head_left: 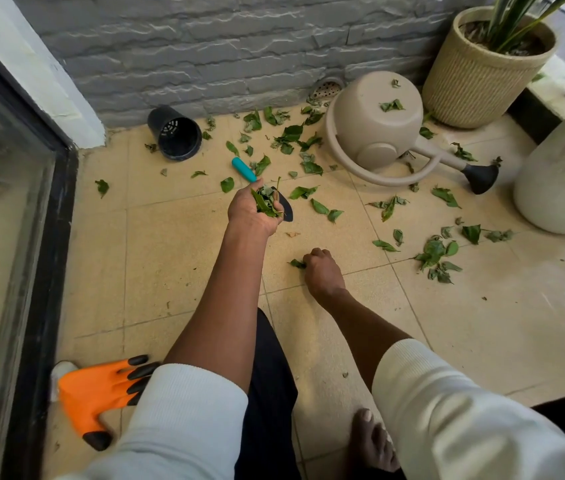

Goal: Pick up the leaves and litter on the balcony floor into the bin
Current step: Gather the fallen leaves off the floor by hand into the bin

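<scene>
Gathering is under way: the left hand (257, 209) cups a bunch of leaves (266, 201), while the right hand (321, 268) pinches a single leaf (297, 263) off the floor (177, 258). Next, probably, adding it to the bunch (no bin in view); many leaves lie farther right.

You kneel on a beige tiled floor (177, 258) strewn with green leaves (303, 192), thickest toward the grey wall. On the tiles lie a tipped black plastic pot (174, 133), a trowel with a teal handle (243, 169), a beige watering can (378, 129) on its side, and an orange glove (97, 393) by the door frame. Two planters stand at the right: a ribbed one (475, 81) and a white one (558, 181).
</scene>
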A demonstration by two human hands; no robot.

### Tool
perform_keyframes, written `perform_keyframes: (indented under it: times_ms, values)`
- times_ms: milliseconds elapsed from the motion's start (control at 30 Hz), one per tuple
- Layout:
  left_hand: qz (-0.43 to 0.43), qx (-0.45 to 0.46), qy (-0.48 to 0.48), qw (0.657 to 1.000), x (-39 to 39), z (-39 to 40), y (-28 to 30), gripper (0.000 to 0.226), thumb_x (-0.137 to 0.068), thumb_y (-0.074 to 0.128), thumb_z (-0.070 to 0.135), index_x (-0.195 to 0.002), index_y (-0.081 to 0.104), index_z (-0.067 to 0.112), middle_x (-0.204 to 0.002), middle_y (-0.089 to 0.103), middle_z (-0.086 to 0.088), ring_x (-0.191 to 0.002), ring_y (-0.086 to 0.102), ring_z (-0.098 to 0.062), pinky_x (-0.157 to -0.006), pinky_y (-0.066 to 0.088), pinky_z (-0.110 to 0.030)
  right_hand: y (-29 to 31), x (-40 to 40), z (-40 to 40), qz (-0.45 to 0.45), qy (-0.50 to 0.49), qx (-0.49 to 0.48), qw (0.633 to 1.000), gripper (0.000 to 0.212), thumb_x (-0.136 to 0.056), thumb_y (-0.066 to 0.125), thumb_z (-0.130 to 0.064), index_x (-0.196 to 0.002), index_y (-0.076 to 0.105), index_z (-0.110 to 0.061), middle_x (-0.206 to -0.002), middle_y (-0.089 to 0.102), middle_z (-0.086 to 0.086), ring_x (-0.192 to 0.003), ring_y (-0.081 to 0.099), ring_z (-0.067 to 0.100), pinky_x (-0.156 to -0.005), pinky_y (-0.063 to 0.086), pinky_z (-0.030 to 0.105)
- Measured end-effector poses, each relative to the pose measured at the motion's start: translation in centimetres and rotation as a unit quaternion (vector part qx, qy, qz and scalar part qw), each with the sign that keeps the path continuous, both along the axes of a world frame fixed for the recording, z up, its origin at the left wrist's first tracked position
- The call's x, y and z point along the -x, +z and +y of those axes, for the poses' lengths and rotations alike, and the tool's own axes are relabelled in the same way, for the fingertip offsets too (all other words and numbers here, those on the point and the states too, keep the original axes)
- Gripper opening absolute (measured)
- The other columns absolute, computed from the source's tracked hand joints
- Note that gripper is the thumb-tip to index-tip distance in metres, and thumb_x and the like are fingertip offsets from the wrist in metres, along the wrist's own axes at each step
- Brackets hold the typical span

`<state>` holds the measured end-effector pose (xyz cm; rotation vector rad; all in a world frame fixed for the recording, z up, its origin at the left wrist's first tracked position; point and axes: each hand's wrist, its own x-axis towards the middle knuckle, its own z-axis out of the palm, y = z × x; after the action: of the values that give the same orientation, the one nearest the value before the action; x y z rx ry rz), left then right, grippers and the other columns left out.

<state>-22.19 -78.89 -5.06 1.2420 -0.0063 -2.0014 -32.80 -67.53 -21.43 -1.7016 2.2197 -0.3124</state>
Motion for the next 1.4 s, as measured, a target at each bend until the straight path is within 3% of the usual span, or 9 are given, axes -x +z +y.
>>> perform_keyframes:
  times_ms: [233, 500, 600, 733, 867, 1000, 1133, 1300, 1400]
  values:
    - [0.0, -0.009, -0.011, 1.0, 1.4, 0.6, 0.1, 0.01, -0.094, 0.061, 0.018, -0.1, 0.059, 0.012, -0.086, 0.055, -0.006, -0.073, 0.052, -0.015, -0.056, 0.037, -0.023, 0.2, 2.2, 1.1, -0.075, -0.105, -0.01, 0.992, 0.04, -0.096, 0.045, 0.002, -0.133, 0.056, -0.007, -0.126, 0.059, 0.016, -0.116, 0.057, 0.03, -0.099, 0.05, 0.042]
    - [0.016, -0.021, -0.047, 0.999, 4.2, 1.7, 0.2, 0.009, -0.095, 0.06, 0.019, -0.091, 0.055, 0.012, -0.083, 0.054, -0.005, -0.07, 0.053, -0.015, -0.057, 0.038, -0.022, 0.9, 9.8, 2.0, -0.075, -0.28, 0.032, 0.957, 0.027, -0.094, 0.05, 0.001, -0.112, 0.07, -0.005, -0.124, 0.06, 0.017, -0.113, 0.058, 0.03, -0.1, 0.049, 0.041]
    - [0.019, -0.022, -0.064, 0.998, 5.3, 2.4, 0.5, 0.01, -0.095, 0.059, 0.018, -0.088, 0.056, 0.012, -0.085, 0.055, -0.007, -0.073, 0.053, -0.015, -0.059, 0.038, -0.022, 0.7, 12.3, 1.9, -0.046, -0.266, 0.001, 0.963, 0.028, -0.095, 0.05, -0.002, -0.113, 0.07, -0.008, -0.152, 0.037, 0.017, -0.142, 0.033, 0.035, -0.118, 0.027, 0.04]
    - [0.018, -0.019, -0.076, 0.997, 6.4, 2.8, 0.4, 0.01, -0.095, 0.058, 0.018, -0.089, 0.056, 0.012, -0.085, 0.054, -0.006, -0.073, 0.052, -0.015, -0.059, 0.037, -0.022, -0.2, 12.2, 2.9, -0.052, -0.231, -0.011, 0.972, 0.027, -0.096, 0.045, -0.003, -0.111, 0.067, -0.005, -0.113, 0.066, 0.017, -0.103, 0.063, 0.031, -0.09, 0.053, 0.038]
    - [0.015, -0.022, -0.083, 0.996, 7.1, 2.9, 0.0, 0.007, -0.095, 0.059, 0.019, -0.096, 0.056, 0.012, -0.087, 0.055, -0.006, -0.074, 0.053, -0.015, -0.058, 0.038, -0.022, -1.0, 11.2, 4.4, 0.0, -0.156, 0.038, 0.987, 0.032, -0.097, 0.043, -0.002, -0.122, 0.063, -0.005, -0.118, 0.063, 0.019, -0.11, 0.057, 0.033, -0.093, 0.051, 0.041]
    - [0.01, -0.013, -0.09, 0.996, 8.0, 3.3, -0.2, 0.009, -0.095, 0.059, 0.019, -0.1, 0.057, 0.012, -0.083, 0.055, -0.007, -0.07, 0.051, -0.015, -0.057, 0.037, -0.022, -0.7, 13.1, 3.3, -0.099, -0.266, 0.061, 0.957, 0.062, -0.092, 0.039, 0.01, -0.15, 0.034, -0.01, -0.128, 0.06, 0.02, -0.114, 0.06, 0.034, -0.098, 0.052, 0.046]
    - [0.007, -0.013, -0.09, 0.996, 8.0, 3.2, -0.4, 0.007, -0.095, 0.06, 0.019, -0.096, 0.057, 0.013, -0.081, 0.054, -0.006, -0.069, 0.05, -0.015, -0.056, 0.037, -0.022, 0.5, 15.2, 1.2, -0.082, -0.306, 0.006, 0.949, 0.076, -0.091, 0.043, 0.009, -0.157, 0.01, -0.01, -0.113, 0.064, 0.02, -0.096, 0.06, 0.03, -0.084, 0.052, 0.04]
    - [-0.003, -0.02, -0.067, 0.998, 6.9, 2.4, -0.5, 0.01, -0.094, 0.062, 0.018, -0.088, 0.057, 0.011, -0.085, 0.056, -0.007, -0.071, 0.051, -0.016, -0.058, 0.038, -0.023, 0.8, 16.4, -0.9, -0.05, -0.316, -0.082, 0.944, 0.025, -0.094, 0.048, -0.002, -0.115, 0.062, -0.001, -0.11, 0.066, 0.019, -0.101, 0.062, 0.034, -0.088, 0.055, 0.044]
    - [-0.012, -0.028, -0.052, 0.998, 5.8, 2.1, -0.5, 0.011, -0.094, 0.062, 0.018, -0.087, 0.057, 0.011, -0.085, 0.056, -0.007, -0.072, 0.051, -0.016, -0.059, 0.038, -0.023, 0.3, 15.4, -0.9, -0.032, -0.346, -0.057, 0.936, 0.023, -0.095, 0.046, -0.002, -0.107, 0.065, -0.001, -0.108, 0.065, 0.018, -0.1, 0.06, 0.033, -0.088, 0.054, 0.045]
